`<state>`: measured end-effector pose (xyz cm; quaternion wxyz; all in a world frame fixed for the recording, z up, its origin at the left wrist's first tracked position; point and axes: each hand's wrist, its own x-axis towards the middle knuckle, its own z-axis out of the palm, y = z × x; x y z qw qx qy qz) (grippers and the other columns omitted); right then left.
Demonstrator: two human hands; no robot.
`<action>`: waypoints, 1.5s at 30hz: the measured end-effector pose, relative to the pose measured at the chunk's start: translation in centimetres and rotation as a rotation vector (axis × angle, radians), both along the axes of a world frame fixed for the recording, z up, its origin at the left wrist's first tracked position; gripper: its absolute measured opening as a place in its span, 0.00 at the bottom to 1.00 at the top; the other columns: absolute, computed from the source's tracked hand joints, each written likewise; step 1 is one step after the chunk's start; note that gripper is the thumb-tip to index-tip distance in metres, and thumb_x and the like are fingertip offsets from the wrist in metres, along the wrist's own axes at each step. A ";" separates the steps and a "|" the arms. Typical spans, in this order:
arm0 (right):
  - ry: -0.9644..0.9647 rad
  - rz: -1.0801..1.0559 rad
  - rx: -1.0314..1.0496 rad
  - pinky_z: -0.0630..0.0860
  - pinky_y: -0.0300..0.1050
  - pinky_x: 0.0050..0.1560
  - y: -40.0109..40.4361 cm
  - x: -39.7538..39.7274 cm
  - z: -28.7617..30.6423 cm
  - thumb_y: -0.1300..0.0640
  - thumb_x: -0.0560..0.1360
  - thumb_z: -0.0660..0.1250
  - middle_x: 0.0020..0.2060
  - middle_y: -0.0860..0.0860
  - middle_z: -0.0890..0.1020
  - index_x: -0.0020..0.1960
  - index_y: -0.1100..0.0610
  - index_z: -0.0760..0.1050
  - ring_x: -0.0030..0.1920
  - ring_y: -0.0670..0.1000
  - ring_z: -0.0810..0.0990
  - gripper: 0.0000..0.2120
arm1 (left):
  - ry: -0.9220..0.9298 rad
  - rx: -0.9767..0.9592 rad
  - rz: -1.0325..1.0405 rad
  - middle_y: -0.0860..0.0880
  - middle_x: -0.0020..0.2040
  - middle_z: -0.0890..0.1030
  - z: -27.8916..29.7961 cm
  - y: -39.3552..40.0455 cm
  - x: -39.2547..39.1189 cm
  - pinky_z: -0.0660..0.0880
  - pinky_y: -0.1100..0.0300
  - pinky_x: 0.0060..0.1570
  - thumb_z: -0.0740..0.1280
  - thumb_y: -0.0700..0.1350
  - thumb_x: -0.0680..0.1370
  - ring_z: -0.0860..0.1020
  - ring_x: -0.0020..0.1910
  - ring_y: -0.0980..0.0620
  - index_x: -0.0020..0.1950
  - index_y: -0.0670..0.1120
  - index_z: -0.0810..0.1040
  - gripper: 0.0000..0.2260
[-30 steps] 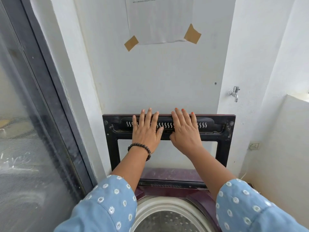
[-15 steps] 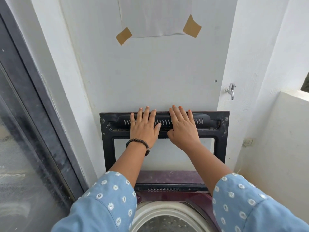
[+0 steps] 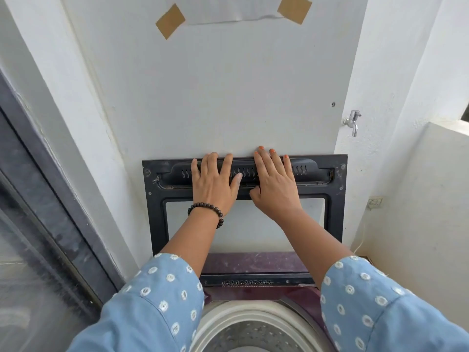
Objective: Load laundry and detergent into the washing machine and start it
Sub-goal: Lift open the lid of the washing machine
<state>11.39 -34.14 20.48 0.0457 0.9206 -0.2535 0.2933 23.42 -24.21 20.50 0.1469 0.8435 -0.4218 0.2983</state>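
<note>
Lid (image 3: 157, 204) raised upright, top edge against wall (image 3: 228, 97). Left hand (image 3: 214, 185) and right hand (image 3: 275, 189) pressed flat on upper lid frame, side by side, fingers straight and spread, gripping nothing. Since 1.0 s ago: fingertips shifted up from vent slots to lid's top edge, right fingertips now overlapping wall. Lid angle apparently unchanged; camera tilted down, so taped paper (image 3: 228, 8) now mostly cropped. Washing machine (image 3: 253, 262) directly below, drum (image 3: 251, 334) open; no laundry visible. Probable meaning: opening step complete, loading not yet begun. Tap (image 3: 352, 121) at right.
</note>
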 end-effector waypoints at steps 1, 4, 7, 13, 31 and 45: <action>-0.004 -0.002 -0.005 0.41 0.56 0.77 0.0 0.0 -0.1 0.56 0.72 0.62 0.79 0.53 0.54 0.79 0.59 0.52 0.79 0.57 0.50 0.37 | -0.003 -0.003 -0.002 0.39 0.65 0.73 -0.1 -0.1 0.1 0.59 0.38 0.72 0.53 0.58 0.80 0.71 0.67 0.39 0.71 0.47 0.71 0.24; -0.038 0.005 -0.008 0.44 0.57 0.77 -0.2 0.2 -0.5 0.57 0.72 0.62 0.78 0.54 0.57 0.78 0.60 0.55 0.78 0.58 0.53 0.36 | -0.024 -0.019 -0.017 0.39 0.63 0.75 -0.4 -0.2 0.4 0.62 0.37 0.70 0.51 0.58 0.80 0.73 0.65 0.39 0.69 0.46 0.72 0.25; -0.056 0.009 -0.014 0.45 0.58 0.77 -0.3 0.3 -0.9 0.57 0.73 0.62 0.78 0.54 0.57 0.78 0.61 0.56 0.78 0.59 0.53 0.35 | -0.033 -0.043 -0.032 0.39 0.62 0.75 -0.8 -0.4 0.6 0.63 0.36 0.70 0.52 0.58 0.79 0.73 0.65 0.38 0.69 0.45 0.73 0.25; -0.049 0.008 -0.031 0.43 0.57 0.77 -0.4 0.4 -1.1 0.56 0.75 0.60 0.79 0.54 0.55 0.79 0.60 0.53 0.79 0.58 0.50 0.35 | -0.007 -0.035 -0.030 0.37 0.70 0.70 -1.1 -0.6 0.4 0.59 0.35 0.71 0.51 0.57 0.80 0.69 0.71 0.37 0.71 0.45 0.71 0.26; -0.160 -0.008 -0.107 0.38 0.64 0.76 2.5 -2.4 2.9 0.41 0.81 0.51 0.79 0.52 0.39 0.80 0.49 0.38 0.78 0.57 0.36 0.34 | -0.054 0.051 0.067 0.47 0.73 0.21 2.3 3.7 -2.6 0.25 0.40 0.70 0.31 0.64 0.77 0.22 0.72 0.48 0.72 0.52 0.20 0.31; -0.303 -0.070 -0.349 0.43 0.68 0.75 5.8 -8.0 13.6 0.38 0.80 0.50 0.79 0.56 0.44 0.80 0.51 0.41 0.79 0.59 0.42 0.35 | -0.190 -0.066 0.076 0.46 0.75 0.25 12.8 8.5 -8.1 0.32 0.38 0.72 0.39 0.63 0.80 0.32 0.78 0.45 0.73 0.51 0.23 0.32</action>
